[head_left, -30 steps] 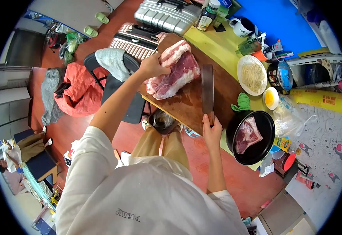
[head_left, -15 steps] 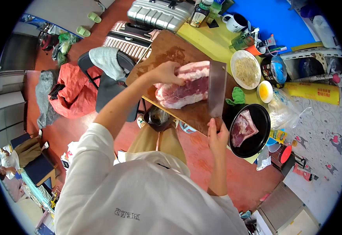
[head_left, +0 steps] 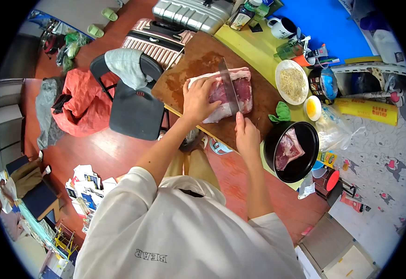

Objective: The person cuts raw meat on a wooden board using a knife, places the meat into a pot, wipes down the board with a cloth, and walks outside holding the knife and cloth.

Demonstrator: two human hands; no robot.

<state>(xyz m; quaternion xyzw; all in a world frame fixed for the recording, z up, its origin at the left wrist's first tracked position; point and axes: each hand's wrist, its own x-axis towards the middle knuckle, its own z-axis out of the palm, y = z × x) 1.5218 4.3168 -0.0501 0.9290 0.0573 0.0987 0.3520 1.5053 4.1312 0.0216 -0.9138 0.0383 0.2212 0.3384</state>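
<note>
The left hand [head_left: 200,100], thumb wide from its fingers, rests on the meat [head_left: 243,90] on the board [head_left: 198,51], probably for steadiness. The right hand [head_left: 247,135] grips the cleaver [head_left: 229,86] across it. At four o'clock, the pan [head_left: 309,149] stands conveniently near.

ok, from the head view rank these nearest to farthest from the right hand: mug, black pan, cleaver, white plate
1. Cleaver: gripped in the right hand
2. Black pan: just right of the hand
3. White plate: upper right of the hand
4. Mug: farther up, beyond the plate
</note>
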